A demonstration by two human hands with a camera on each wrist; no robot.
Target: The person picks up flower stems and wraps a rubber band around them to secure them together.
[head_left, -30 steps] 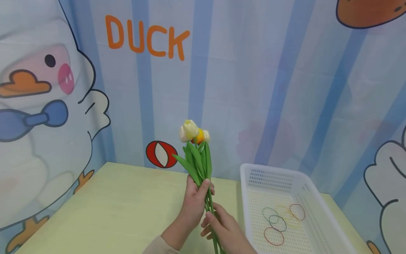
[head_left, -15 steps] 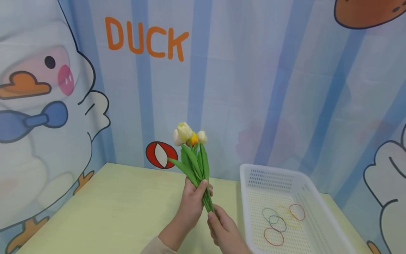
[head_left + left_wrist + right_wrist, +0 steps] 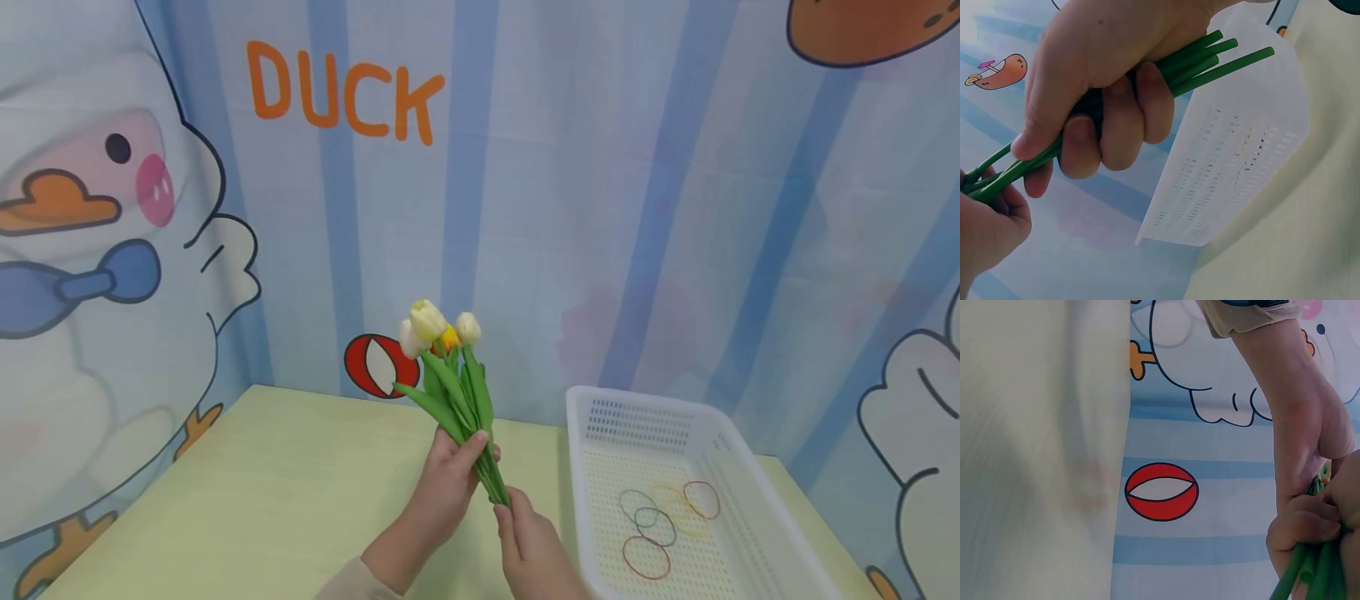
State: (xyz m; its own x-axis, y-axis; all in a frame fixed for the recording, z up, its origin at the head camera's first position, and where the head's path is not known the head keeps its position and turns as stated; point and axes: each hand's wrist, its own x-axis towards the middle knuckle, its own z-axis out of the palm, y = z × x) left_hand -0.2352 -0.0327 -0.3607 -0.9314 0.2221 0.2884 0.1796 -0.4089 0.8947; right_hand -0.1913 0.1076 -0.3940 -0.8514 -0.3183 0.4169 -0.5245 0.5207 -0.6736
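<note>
A: Where is the bunch of artificial tulips with cream and yellow heads and green plastic stems (image 3: 450, 375)?

B: Held up over the pale yellow-green wooden table (image 3: 262, 492), near the middle of the head view. The heads lean toward about 11 o'clock and the stems run down toward 5 o'clock.

A: Which hand has it?

B: Both. The left hand (image 3: 448, 479) is wrapped round the stems just below the leaves, thumb up against the green. From the left wrist camera its fingers (image 3: 1116, 125) curl tightly around the bundle, and the cut stem ends stick out past the knuckles at about 2 o'clock.

A: And the right hand?

B: The right hand (image 3: 528, 546) sits lower, at 5 o'clock from the left one, gripping the bottom of the stems between thumb and fingers. The two hands are just beside each other along the bundle. In the right wrist view only part of it shows at the frame edge, with stems beside it.

A: What lies around them?

B: At 3 o'clock from the hands, a white perforated plastic basket (image 3: 592, 467) rests on the table, well apart from the flowers. Inside lie thin coloured rubber bands (image 3: 648, 533): red, green, blue and yellow loops, some overlapping. Behind stands a blue-striped backdrop (image 3: 637, 208) with cartoon ducks and the orange word DUCK.
</note>
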